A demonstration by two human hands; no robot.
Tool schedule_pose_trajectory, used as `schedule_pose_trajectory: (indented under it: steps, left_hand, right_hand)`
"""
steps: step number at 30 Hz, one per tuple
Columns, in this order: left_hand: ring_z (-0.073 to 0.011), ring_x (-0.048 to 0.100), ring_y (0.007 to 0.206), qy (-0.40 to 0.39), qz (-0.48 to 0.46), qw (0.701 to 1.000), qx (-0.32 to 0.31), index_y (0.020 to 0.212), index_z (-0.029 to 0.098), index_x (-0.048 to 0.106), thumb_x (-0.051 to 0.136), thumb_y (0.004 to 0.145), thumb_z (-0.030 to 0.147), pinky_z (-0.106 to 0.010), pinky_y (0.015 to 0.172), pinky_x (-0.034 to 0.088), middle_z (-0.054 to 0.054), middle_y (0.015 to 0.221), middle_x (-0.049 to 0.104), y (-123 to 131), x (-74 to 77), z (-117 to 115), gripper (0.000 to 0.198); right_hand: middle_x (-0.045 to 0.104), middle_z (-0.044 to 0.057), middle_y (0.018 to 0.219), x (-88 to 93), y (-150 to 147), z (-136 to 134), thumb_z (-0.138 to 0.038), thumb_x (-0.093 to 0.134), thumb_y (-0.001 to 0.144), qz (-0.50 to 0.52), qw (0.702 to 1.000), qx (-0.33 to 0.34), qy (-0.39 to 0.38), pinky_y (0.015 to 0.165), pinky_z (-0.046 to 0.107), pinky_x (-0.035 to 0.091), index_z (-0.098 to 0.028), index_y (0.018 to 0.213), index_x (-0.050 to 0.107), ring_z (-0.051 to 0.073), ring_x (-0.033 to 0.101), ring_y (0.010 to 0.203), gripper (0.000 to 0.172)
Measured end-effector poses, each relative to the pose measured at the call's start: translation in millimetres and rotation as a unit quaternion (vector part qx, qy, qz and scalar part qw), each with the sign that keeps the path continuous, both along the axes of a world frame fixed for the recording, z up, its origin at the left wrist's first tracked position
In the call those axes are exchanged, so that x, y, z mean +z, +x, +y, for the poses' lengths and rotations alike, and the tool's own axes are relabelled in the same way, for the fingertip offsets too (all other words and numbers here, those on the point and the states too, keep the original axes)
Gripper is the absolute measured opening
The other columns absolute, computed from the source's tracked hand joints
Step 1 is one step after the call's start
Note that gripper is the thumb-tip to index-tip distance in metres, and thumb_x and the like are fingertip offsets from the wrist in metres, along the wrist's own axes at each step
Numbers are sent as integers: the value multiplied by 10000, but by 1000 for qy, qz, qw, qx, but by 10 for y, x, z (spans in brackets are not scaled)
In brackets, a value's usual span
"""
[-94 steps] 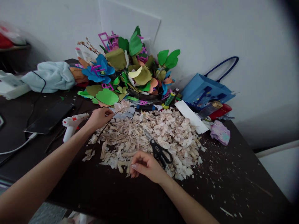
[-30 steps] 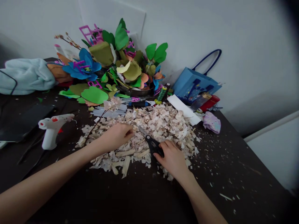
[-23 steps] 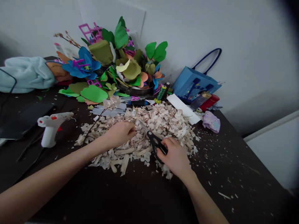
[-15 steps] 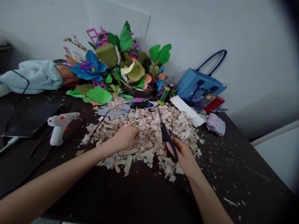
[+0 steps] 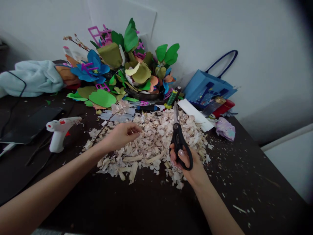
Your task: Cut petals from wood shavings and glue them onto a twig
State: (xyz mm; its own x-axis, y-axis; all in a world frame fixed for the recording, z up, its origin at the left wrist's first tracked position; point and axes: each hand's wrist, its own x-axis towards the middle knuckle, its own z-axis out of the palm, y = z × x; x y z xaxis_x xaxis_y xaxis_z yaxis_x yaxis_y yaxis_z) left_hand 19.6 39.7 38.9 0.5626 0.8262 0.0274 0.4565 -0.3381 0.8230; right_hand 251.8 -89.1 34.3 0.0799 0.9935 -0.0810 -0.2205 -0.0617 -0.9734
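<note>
My right hand [image 5: 184,160] grips a pair of black-handled scissors [image 5: 179,140] by the loops, thumb on top. Their metal blades point away from me and look closed. Over the left part of a wide heap of pale, dry, papery flakes and strips [image 5: 156,137], my left hand [image 5: 124,133] hovers with its fingers loosely bent and apart. I can make out nothing held in it. Beside that hand, a thin brown twig with a pale pink blossom [image 5: 120,107] leans over the heap. Translucent glue sticks [image 5: 114,116] lie just behind.
On the dark table [image 5: 117,209], a white glue gun [image 5: 57,133] and a black tablet [image 5: 34,125] are at left. Behind the heap rise colourful felt flowers [image 5: 139,73]. A blue bag [image 5: 207,86], a white strip [image 5: 195,114] and a crumpled purple cloth [image 5: 225,129] sit at right.
My left hand has shifted left and slightly away from me, and its fingers have loosened from a closed fist. The scissors have turned, so their blades now point more to the right.
</note>
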Motion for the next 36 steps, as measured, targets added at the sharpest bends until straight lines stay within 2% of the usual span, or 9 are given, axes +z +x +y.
schedule_pose_trajectory:
  steps: [3, 7, 11, 15, 20, 25, 28, 33, 36]
  left_hand:
    - [-103, 472, 489, -129, -87, 987, 28, 901, 167, 651, 617, 799, 363, -227, 466, 362, 31, 567, 537, -138, -46, -12, 224]
    - [-89, 475, 508, -212, -140, 966, 47, 860, 167, 640, 679, 776, 386, -211, 477, 366, 34, 575, 539, -185, -130, -101, 238]
    - [-88, 485, 519, -225, -162, 960, 42, 849, 170, 619, 676, 784, 416, -215, 490, 392, 27, 614, 572, -154, -127, -190, 261]
    - [-97, 516, 554, -234, -178, 956, 17, 858, 176, 606, 666, 808, 410, -227, 522, 429, 17, 654, 608, -161, -122, -250, 247]
    - [-99, 532, 601, -219, -200, 955, -4, 867, 176, 617, 664, 827, 389, -232, 572, 446, 15, 706, 623, -202, -148, -336, 222]
    - [-111, 552, 657, -143, -229, 963, 16, 894, 187, 628, 635, 855, 327, -236, 603, 456, 9, 760, 606, -189, -160, -411, 146]
    - [-151, 599, 787, -38, -263, 964, 6, 896, 195, 642, 607, 867, 222, -266, 675, 487, -27, 858, 604, -167, -159, -456, 52]
    - [-144, 575, 853, 227, -243, 943, -35, 938, 248, 667, 550, 850, 13, -262, 728, 469, -19, 890, 570, -156, -156, -570, 277]
    - [-137, 584, 843, 297, -227, 925, -67, 989, 267, 671, 547, 840, -25, -247, 712, 481, -17, 905, 565, -152, -203, -641, 351]
  right_hand:
    - [544, -14, 622, -30, -27, -3, -466, 736, 758, 1, 1000, 13, 9, 412, 230, 285, -188, 917, 602, 119, 488, 510, 347]
    - [557, -19, 660, -113, -80, -2, -425, 753, 751, -7, 999, 34, 11, 437, 235, 334, -195, 912, 589, 118, 515, 528, 325]
    - [580, -20, 722, -199, -197, 34, -367, 790, 717, -24, 999, 17, -12, 500, 247, 409, -205, 905, 575, 122, 546, 566, 328]
    - [597, -18, 752, -153, -400, 110, -334, 815, 681, -39, 999, 8, -12, 598, 277, 469, -209, 856, 554, 125, 554, 605, 338]
    - [630, -7, 745, -71, -649, 174, -391, 764, 739, -19, 999, 18, -28, 518, 250, 425, -211, 843, 529, 112, 545, 543, 314]
    - [675, 18, 758, -164, -751, 121, -426, 706, 800, 40, 999, 25, -15, 409, 207, 302, -208, 864, 533, 107, 550, 517, 286]
    - [687, 28, 755, -207, -735, 59, -440, 700, 808, 67, 997, 38, -27, 392, 195, 290, -200, 874, 539, 105, 551, 509, 296]
    - [695, 36, 733, -193, -689, -3, -424, 712, 802, 111, 991, 65, -47, 379, 186, 276, -194, 886, 540, 106, 558, 502, 299]
    - [664, 12, 690, -171, -689, -11, -388, 766, 747, 143, 985, 72, -62, 361, 177, 258, -191, 875, 553, 106, 566, 492, 317]
